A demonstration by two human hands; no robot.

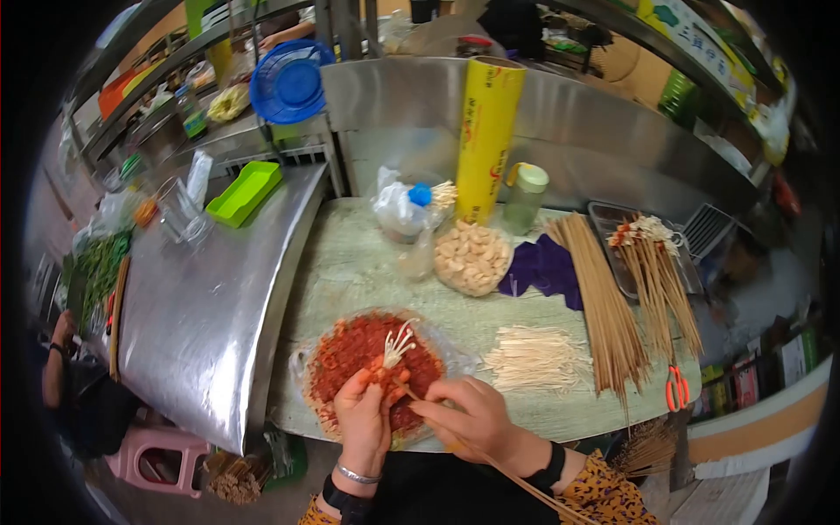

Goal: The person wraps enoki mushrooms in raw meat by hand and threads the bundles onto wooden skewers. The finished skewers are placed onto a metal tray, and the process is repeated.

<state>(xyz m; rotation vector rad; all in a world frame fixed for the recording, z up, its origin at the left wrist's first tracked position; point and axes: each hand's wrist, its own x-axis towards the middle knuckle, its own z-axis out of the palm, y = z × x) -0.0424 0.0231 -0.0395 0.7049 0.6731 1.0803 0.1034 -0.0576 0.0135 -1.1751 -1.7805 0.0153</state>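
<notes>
My left hand (361,418) pinches a small bunch of enoki mushrooms (400,343), its pale caps pointing up and away, with reddish matter at its base. My right hand (470,413) is closed round a long bamboo skewer (516,479). The skewer's tip meets the bunch near my left fingertips; whether it has gone in is hidden. Both hands are over the near side of a wide bowl of red minced mixture (341,363), which has plastic film round it. To its right lies a neat pile of thin, pale strands (535,358), likely enoki.
Long skewers (599,306) and a tray (623,254) with filled skewers lie right, near orange-handled scissors (676,388). Behind stand a bowl of peeled garlic (473,257), purple cloth (544,269), a yellow roll (490,140) and a jar (527,197). Another person's hand (63,329) is far left.
</notes>
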